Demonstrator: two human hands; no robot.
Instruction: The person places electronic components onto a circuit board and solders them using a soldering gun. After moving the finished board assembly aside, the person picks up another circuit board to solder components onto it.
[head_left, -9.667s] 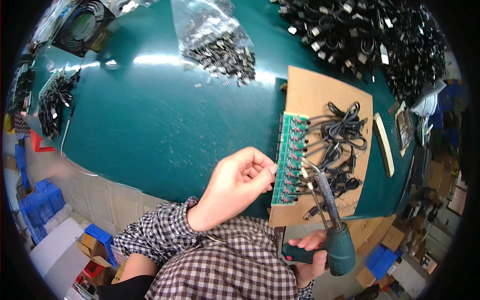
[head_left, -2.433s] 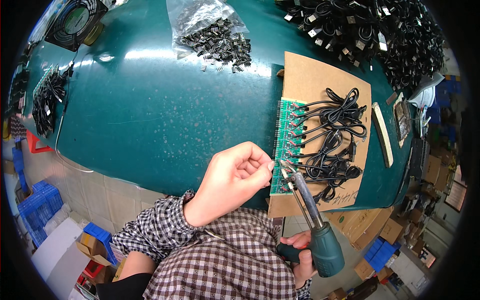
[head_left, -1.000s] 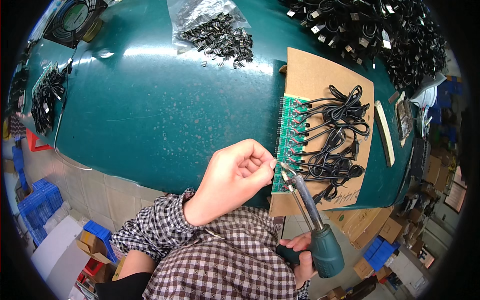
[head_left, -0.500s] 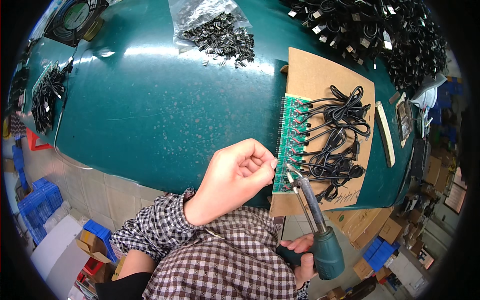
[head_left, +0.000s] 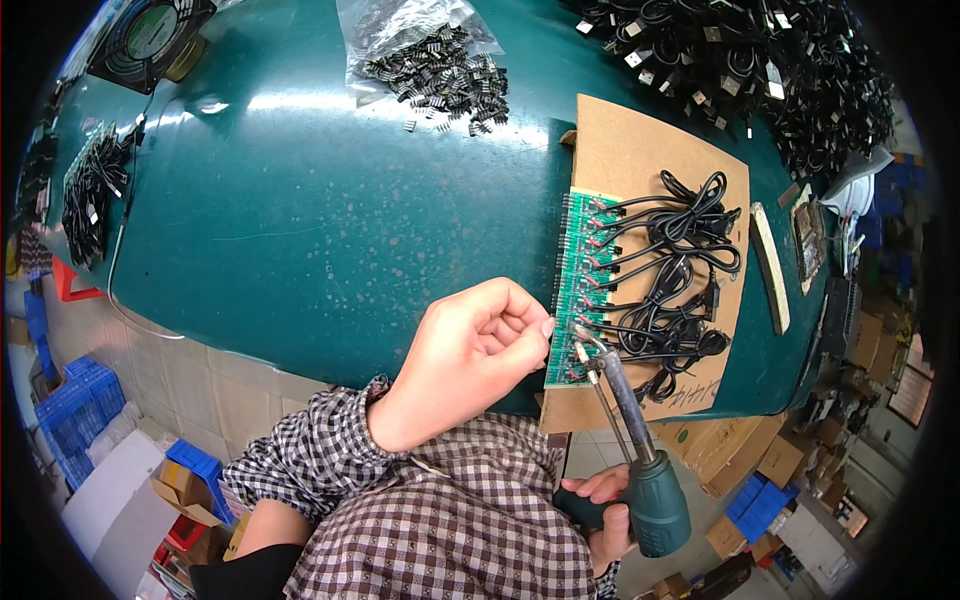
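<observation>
Nearly at the person's fingertips, a long green circuit board (head_left: 577, 270) lies on a flat piece of brown cardboard (head_left: 640, 150), along its left side. The left hand (head_left: 470, 355) is just to the left of the board, near its lower part, with most of the board reaching up and away past it. Its fingers are curled in, and the thumb and pointer finger meet right by the board's edge; it is too small to tell if they pinch the board or some thin bit. The right hand (head_left: 608, 540) is lower down, below the board and a little to its right, with fingers and thumb wrapped around the handle of a green soldering gun (head_left: 660, 505). The gun's long metal end points up and to the left, and its bent tip is at the lower part of the board, close to the left thumb; whether it touches cannot be told. Black cables (head_left: 690, 240) run from the right side of the board and lie in loops on the cardboard. A pale stick (head_left: 769, 268) lies to the right of the cardboard, on the dark green table (head_left: 330, 230).
</observation>
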